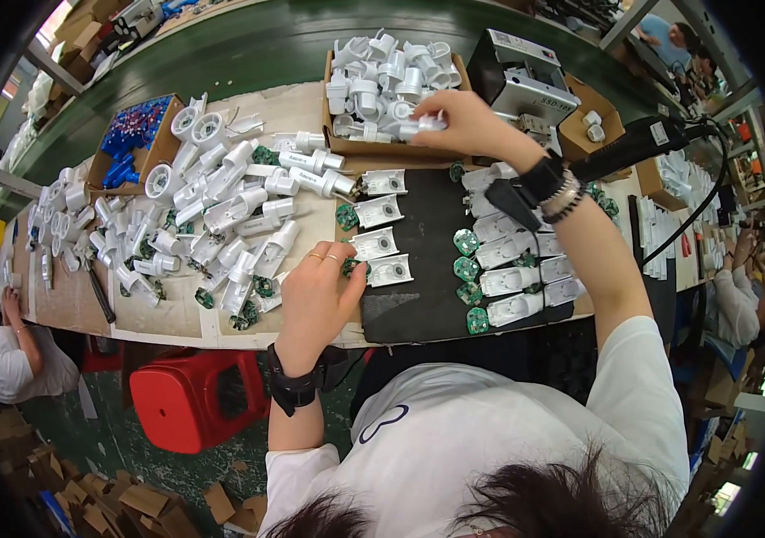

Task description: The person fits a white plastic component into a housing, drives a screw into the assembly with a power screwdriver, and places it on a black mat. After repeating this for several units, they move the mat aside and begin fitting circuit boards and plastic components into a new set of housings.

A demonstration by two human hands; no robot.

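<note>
Our right hand (465, 124), stretched away from us, has its fingers curled around a white plastic part (427, 126) at the near side of the cardboard box (382, 150); we cannot tell whether it is free of the heap. Our left hand (318, 296), nearer us, is half open, fingertips by a white half-shell (391, 271); any grip there is hidden. We would do best to pinch one part firmly, ease it clear of its neighbours, and keep the left fingertips light.
</note>
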